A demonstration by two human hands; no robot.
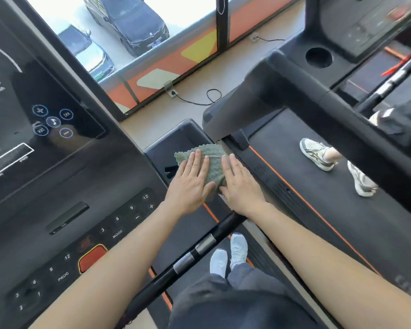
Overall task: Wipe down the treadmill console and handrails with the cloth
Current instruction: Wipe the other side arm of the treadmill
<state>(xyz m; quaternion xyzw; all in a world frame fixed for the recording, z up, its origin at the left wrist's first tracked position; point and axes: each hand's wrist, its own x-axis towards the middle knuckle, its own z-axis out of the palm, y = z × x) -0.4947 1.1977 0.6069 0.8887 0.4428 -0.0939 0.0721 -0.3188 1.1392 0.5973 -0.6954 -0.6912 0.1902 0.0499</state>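
The console [86, 222] reads MODE, PROG (numbers 3, 6, 9, 12).

Both forearms are bare to the left hand [192, 184] and right hand [240, 186], above dark grey trousers [235, 300] and pale grey-white laced trainers [228, 254].

This is a gym, on an upper floor by the look of the view. Two treadmills stand side by side: the near one's console [64, 210] carries speed buttons and a red stop button [92, 257], and a second treadmill [318, 186] beside it has another person's sneakers [316, 154] on its belt. Power cords [199, 98] run to floor sockets below a long window [119, 32] overlooking parked cars [128, 22].
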